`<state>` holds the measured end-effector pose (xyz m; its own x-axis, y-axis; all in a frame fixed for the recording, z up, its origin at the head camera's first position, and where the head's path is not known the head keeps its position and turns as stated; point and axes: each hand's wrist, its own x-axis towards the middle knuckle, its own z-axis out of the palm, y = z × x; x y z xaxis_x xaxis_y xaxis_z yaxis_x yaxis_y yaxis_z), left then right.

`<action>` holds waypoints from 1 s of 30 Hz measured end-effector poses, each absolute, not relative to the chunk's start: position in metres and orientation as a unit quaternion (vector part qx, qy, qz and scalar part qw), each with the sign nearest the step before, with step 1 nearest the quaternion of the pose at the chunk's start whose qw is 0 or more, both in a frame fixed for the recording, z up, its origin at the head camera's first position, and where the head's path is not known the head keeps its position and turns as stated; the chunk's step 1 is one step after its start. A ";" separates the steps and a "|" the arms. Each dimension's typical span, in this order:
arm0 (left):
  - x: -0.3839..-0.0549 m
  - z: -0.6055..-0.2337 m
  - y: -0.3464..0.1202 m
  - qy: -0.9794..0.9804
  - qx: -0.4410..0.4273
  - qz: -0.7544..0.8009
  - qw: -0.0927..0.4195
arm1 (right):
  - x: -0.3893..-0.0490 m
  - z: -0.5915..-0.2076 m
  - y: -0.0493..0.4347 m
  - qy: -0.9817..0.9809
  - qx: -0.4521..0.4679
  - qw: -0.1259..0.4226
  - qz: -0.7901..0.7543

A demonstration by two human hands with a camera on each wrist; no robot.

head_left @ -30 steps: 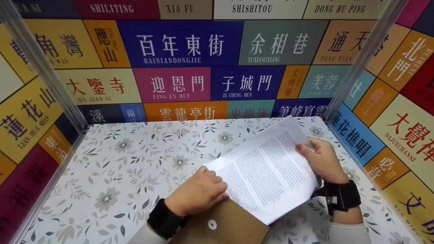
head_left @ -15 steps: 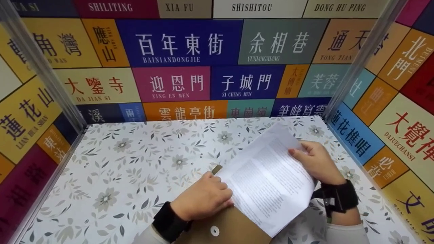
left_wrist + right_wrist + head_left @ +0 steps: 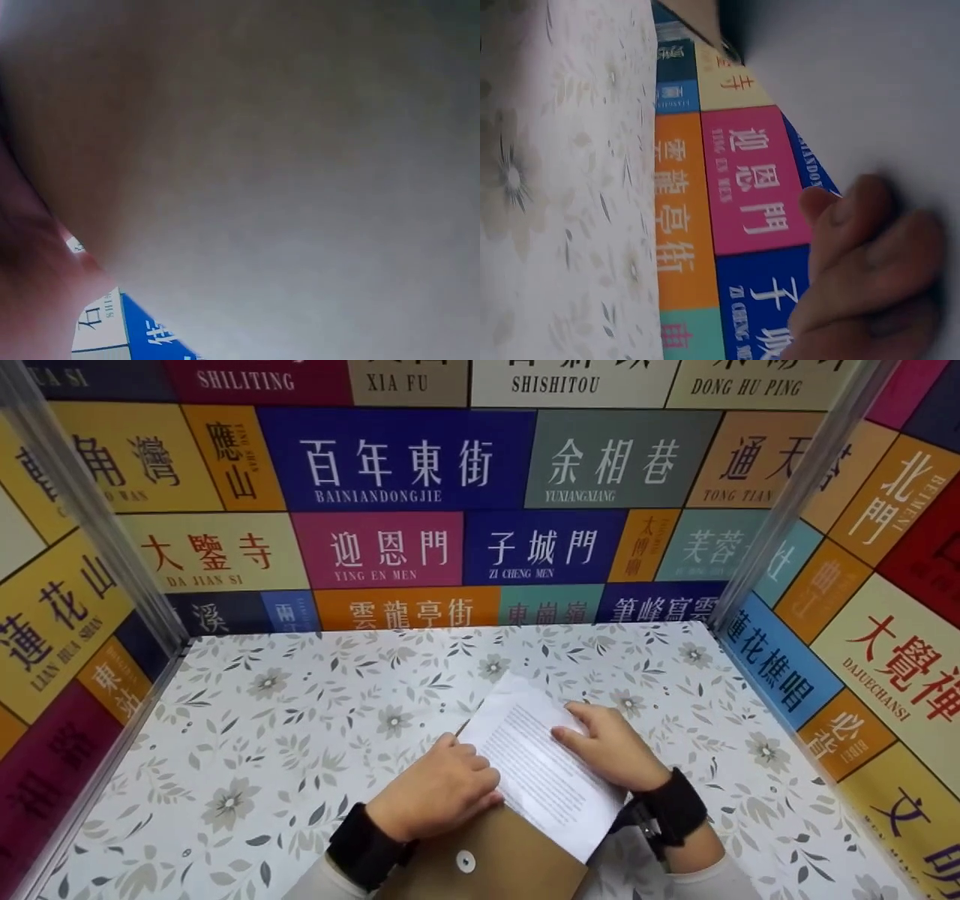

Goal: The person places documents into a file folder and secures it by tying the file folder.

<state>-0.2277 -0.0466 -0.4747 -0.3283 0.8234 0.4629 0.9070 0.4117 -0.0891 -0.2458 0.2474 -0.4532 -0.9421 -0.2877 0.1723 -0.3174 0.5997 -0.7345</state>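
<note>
A brown paper envelope (image 3: pixel 495 855) with a white round button (image 3: pixel 465 862) is at the bottom middle of the head view. My left hand (image 3: pixel 439 787) grips its upper left edge, fingers curled over the opening. Printed sheets of paper (image 3: pixel 540 772) stick partly out of the envelope; their lower part is hidden inside it. My right hand (image 3: pixel 615 746) holds the sheets by their right edge, thumb on top. In the right wrist view its fingers (image 3: pixel 870 277) lie curled against the underside of the paper (image 3: pixel 840 82). The envelope's brownish-grey surface (image 3: pixel 300 187) fills most of the left wrist view.
A white table (image 3: pixel 300 750) with a leaf and flower pattern lies under the hands. Colourful panels with printed place names (image 3: pixel 397 457) enclose it at the back and both sides. Clear upright strips (image 3: pixel 780 495) stand at the back corners.
My right hand has moved left and down with the sheets, so less of the paper shows above the envelope. My left hand has kept its grip on the envelope with only small shifts.
</note>
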 end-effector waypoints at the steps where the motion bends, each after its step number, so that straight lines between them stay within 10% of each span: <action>1: -0.229 -0.475 -0.048 -0.811 -0.531 -0.094 0.225 | -0.246 -0.452 0.249 -0.895 0.168 0.023 0.413; 30: -0.240 -0.468 -0.064 -0.823 -0.485 -0.121 0.269 | -0.219 -0.441 0.219 -0.920 0.273 0.084 0.269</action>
